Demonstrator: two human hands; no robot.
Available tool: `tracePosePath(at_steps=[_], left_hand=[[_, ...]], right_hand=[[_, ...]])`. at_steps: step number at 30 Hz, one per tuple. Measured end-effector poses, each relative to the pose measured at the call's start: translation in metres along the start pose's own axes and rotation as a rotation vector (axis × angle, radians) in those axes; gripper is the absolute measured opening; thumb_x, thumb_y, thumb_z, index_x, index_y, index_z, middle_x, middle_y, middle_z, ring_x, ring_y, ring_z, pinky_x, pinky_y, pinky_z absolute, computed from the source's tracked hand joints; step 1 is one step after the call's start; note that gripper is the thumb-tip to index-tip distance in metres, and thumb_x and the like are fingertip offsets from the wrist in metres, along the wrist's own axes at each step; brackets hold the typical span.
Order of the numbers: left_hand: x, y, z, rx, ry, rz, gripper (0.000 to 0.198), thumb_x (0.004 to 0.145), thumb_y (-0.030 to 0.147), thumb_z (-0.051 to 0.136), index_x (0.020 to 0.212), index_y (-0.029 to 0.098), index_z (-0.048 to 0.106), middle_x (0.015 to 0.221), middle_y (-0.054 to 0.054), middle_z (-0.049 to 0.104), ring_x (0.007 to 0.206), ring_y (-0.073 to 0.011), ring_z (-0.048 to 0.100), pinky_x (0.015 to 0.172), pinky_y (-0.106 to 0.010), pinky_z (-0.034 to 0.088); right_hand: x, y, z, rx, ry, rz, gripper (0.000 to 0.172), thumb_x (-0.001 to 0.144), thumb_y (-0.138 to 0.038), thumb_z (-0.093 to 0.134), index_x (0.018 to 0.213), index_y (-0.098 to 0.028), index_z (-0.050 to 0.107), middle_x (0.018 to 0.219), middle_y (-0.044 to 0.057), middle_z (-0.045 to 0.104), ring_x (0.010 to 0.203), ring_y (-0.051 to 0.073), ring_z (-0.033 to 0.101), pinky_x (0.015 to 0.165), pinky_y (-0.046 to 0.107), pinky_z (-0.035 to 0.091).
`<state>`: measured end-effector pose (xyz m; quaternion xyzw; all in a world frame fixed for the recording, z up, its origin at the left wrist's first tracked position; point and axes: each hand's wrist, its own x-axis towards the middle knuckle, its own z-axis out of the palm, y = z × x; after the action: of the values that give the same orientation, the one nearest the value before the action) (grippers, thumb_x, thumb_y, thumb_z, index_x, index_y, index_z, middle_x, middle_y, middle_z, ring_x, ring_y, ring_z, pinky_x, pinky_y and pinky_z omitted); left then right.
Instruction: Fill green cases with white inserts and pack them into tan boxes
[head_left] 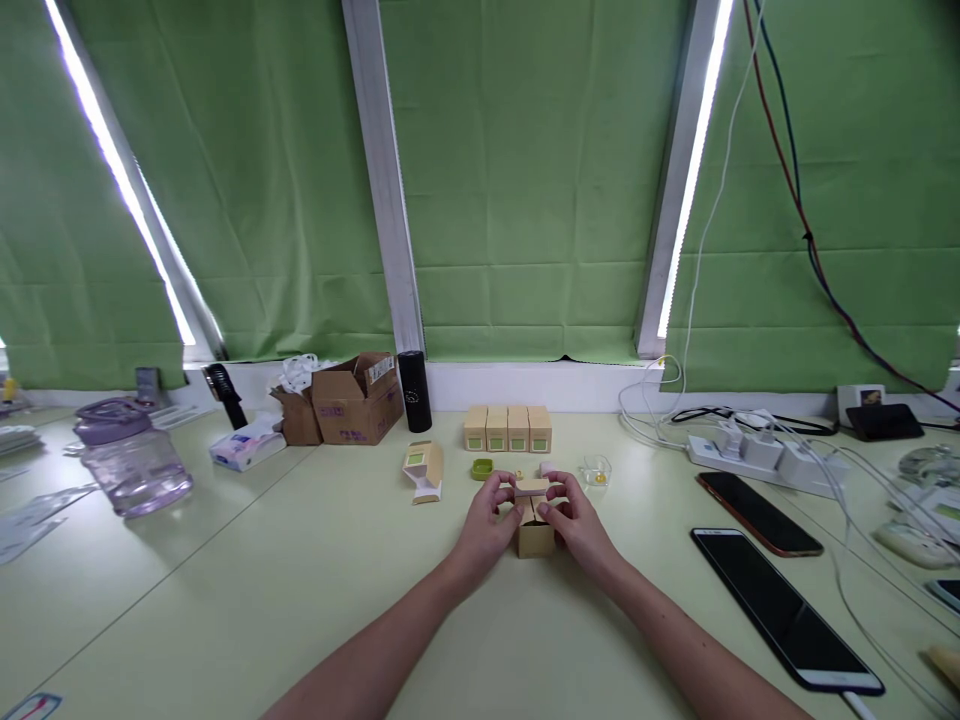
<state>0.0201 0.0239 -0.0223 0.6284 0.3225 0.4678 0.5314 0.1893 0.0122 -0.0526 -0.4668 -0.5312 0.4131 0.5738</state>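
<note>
A small kraft box (535,543) sits on the table between both hands, its top flaps partly raised. My left hand (487,517) has its fingers closed on the box's left side and flaps. On the right side, my right hand (576,520) holds the box's flaps between thumb and fingers. Just beyond are a green square dish (482,468), a clear small container (597,470) with something yellow inside, and a pinkish piece partly hidden by the hands. An opened kraft box (424,470) lies to the left. Several closed kraft boxes (508,429) stand in a row behind.
Along the back left are a cardboard box (358,400), a black cylinder (415,391), a tissue pack (248,445) and a purple jug (133,465). Two phones (784,610), a power strip (765,464) and loose white cables lie on the right.
</note>
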Motion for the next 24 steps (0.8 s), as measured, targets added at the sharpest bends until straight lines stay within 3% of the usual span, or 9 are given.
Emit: tracePosePath(at_steps=[5, 13, 19, 24], left_hand=[[0.0, 0.001, 0.0, 0.027, 0.005, 0.019, 0.027, 0.085, 0.035, 0.071, 0.1, 0.022, 0.053, 0.103, -0.008, 0.07, 0.097, -0.0221, 0.066, 0.077, -0.029, 0.051], [0.003, 0.003, 0.0, 0.059, 0.001, 0.029, 0.022, 0.082, 0.034, 0.072, 0.091, 0.021, 0.056, 0.104, -0.008, 0.069, 0.106, -0.0256, 0.065, 0.086, -0.034, 0.052], [0.003, 0.002, 0.0, 0.05, 0.002, 0.035, 0.021, 0.081, 0.032, 0.072, 0.089, 0.021, 0.055, 0.1, -0.007, 0.068, 0.102, -0.024, 0.064, 0.083, -0.032, 0.051], [0.005, 0.0, -0.002, 0.06, 0.008, 0.047, 0.017, 0.078, 0.026, 0.07, 0.087, 0.02, 0.056, 0.092, -0.005, 0.066, 0.094, -0.021, 0.063, 0.078, -0.028, 0.047]], right_hand=[[-0.001, 0.0, -0.001, -0.023, 0.01, -0.016, 0.048, 0.079, -0.045, 0.068, 0.12, -0.025, 0.052, 0.098, 0.001, 0.052, 0.066, 0.014, 0.052, 0.058, 0.028, 0.042], [-0.006, -0.009, -0.004, -0.145, 0.049, -0.17, 0.036, 0.088, -0.033, 0.06, 0.123, -0.025, 0.055, 0.106, 0.004, 0.055, 0.074, 0.017, 0.057, 0.068, 0.032, 0.05], [-0.011, -0.022, -0.009, -0.213, 0.067, -0.422, 0.022, 0.095, -0.031, 0.053, 0.115, -0.025, 0.061, 0.104, 0.005, 0.059, 0.083, 0.02, 0.057, 0.074, 0.034, 0.049], [-0.015, -0.028, -0.008, -0.327, 0.054, -0.553, 0.015, 0.092, -0.024, 0.059, 0.107, -0.024, 0.061, 0.091, 0.003, 0.055, 0.074, 0.018, 0.051, 0.066, 0.033, 0.045]])
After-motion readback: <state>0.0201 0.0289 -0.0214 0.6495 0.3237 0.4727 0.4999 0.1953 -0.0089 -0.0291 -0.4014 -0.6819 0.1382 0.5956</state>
